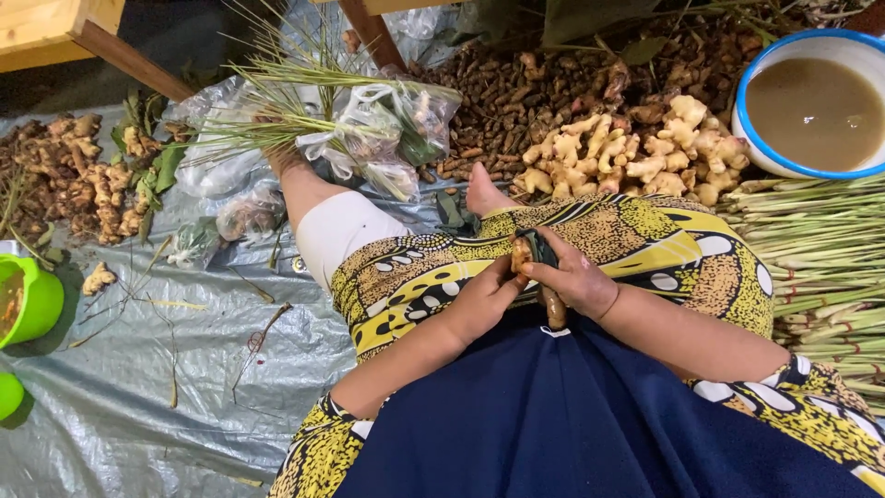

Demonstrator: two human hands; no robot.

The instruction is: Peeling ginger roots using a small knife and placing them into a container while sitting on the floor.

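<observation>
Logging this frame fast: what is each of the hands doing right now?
Left hand: closed on the root.
Right hand: closed on the same root.

Grey plastic tarp (138, 387) covers the floor; wooden furniture (55, 28) top left.

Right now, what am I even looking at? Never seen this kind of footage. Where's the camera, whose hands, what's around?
One view only: a camera on a person's head, looking down at their lap as they sit on a grey tarp. No machine, just bare hands. The left hand and right hand together hold a small brown root piece; the right also grips a brown handle, its end hidden. Around: a pale ginger pile, lemongrass stalks, a white bowl of brown liquid, bagged herbs, and a green tub.
</observation>
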